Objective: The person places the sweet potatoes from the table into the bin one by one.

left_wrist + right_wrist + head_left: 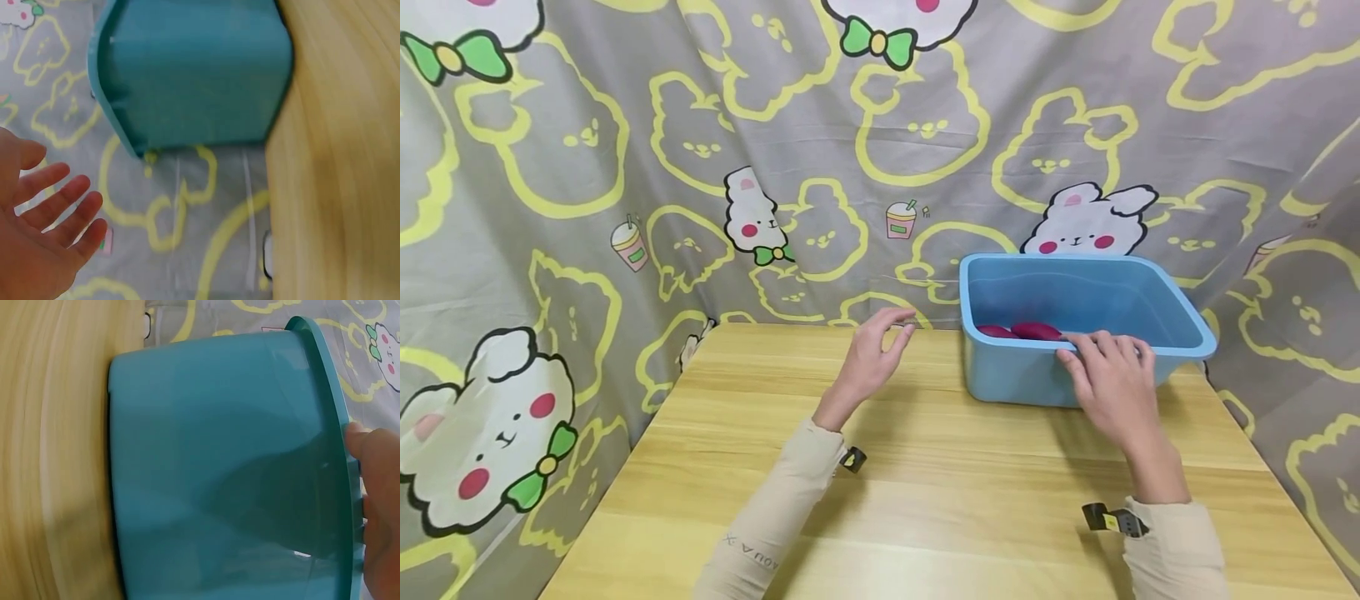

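Observation:
A blue plastic bin (1022, 371) stands on the wooden table at the back right. My right hand (1116, 387) holds its near rim, fingers bent over the edge and thumb on the near side. In the right wrist view, the thumb (356, 439) lies against the rim of the bin (219, 462). Two dark red rounded things (1036, 332) show inside, partly hidden by the near wall. My left hand (872, 354) hovers over the table left of the bin, holding nothing. The left wrist view shows that hand (50, 231) with fingers spread and loosely bent, apart from the bin (194, 81).
A wooden table (880, 500) spreads below both arms. Behind it and at both sides hangs a grey curtain (820, 150) with yellow outlines and white cartoon rabbits. Its back edge meets the curtain close behind the bin.

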The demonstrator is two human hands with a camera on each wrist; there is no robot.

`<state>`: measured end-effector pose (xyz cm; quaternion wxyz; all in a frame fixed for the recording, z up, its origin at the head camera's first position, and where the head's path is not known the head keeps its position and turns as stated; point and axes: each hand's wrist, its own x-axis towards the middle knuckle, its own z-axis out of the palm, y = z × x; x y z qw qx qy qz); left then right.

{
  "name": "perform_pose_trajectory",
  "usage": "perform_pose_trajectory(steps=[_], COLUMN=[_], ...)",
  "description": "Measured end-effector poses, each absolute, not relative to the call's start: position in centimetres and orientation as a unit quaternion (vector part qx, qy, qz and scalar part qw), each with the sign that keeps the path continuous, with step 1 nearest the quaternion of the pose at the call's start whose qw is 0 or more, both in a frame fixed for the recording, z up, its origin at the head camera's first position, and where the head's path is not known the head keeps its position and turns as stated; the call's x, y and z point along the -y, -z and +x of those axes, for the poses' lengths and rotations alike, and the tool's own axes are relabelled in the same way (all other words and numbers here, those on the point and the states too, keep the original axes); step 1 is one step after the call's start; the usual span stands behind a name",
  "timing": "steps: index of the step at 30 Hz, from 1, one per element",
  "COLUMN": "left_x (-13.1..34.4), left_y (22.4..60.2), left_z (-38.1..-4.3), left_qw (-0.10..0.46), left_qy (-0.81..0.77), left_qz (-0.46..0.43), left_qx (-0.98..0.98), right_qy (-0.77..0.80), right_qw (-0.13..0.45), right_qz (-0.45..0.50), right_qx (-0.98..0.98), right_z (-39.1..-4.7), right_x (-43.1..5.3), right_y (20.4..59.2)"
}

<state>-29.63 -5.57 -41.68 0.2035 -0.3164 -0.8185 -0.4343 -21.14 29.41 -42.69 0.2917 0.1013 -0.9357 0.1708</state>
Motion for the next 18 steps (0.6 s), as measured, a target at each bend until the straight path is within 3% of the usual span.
perform_pose_trajectory(steps=[18], left_x=[15.5], left_y=[41.3], left_z=[-31.4], left_qw=[0.184], left_qy=[0.310], left_qz=[-0.257], left_qx=[0.897], right_qy=[-0.188], right_qw=[0.211], right_qz=[0.116], right_qx=[0.952], right_z=[-21.6], right_x=[-32.8], right_y=[39.6])
